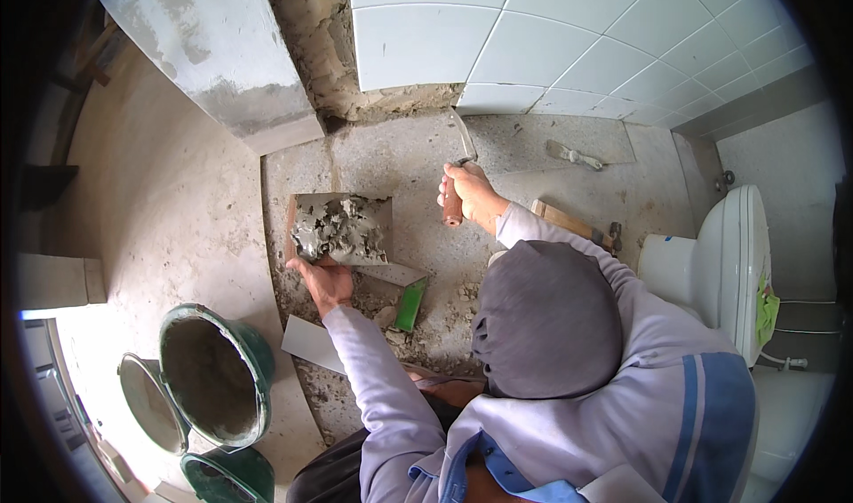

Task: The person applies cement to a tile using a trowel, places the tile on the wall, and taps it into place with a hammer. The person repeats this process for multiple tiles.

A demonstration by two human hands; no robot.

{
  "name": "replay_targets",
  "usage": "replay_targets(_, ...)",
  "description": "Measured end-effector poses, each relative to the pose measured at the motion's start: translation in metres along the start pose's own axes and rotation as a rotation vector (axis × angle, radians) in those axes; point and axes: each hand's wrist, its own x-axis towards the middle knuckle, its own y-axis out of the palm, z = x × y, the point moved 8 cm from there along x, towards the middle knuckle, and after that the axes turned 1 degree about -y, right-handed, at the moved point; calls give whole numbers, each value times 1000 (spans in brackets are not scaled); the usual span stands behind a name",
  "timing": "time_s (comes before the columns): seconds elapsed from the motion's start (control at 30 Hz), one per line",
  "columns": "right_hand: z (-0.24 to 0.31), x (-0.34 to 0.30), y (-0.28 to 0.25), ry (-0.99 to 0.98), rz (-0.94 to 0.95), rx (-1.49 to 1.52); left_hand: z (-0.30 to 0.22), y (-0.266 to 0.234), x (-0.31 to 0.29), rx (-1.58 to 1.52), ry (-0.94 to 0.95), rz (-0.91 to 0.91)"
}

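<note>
My left hand (pixel 325 283) grips the near edge of a square tile (pixel 380 211), thumb at its corner and the other fingers partly hidden. A heap of wet grey mortar (pixel 336 227) lies across the tile. My right hand (pixel 475 194) is closed around the wooden handle of a trowel (pixel 454 208). Its thin blade, seen nearly edge-on, points away to the foot of the white tiled wall (pixel 542 54). There the blade tip is close to the bare, rough strip beside the lowest tiles; whether it touches cannot be made out.
Buckets (pixel 263 361) stand at the left. A green-faced piece (pixel 410 305) and a pale tile strip (pixel 311 343) lie amid rubble near my left arm. To the right are a scraper (pixel 573 155), a hammer (pixel 577 222) and a white toilet (pixel 733 254). A plastered pillar (pixel 218 54) rises far left.
</note>
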Motion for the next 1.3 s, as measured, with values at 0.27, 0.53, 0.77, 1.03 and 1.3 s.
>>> replay_targets(0.27,29,-19,19,-117,-15,198,-3,6,-2,62,15,12)
replay_targets(0.53,15,-68,9,-82,158,-81,-5,-12,3,53,32,17)
replay_targets(0.77,-3,3,-18,-24,53,-143,5,-14,1,44,1,-61)
replay_targets(1.03,18,-34,17,-202,19,20,6,-10,0,10,-41,-30)
replay_targets(1.3,-7,-15,-20,-50,126,-217,3,-16,1,4,-3,-82)
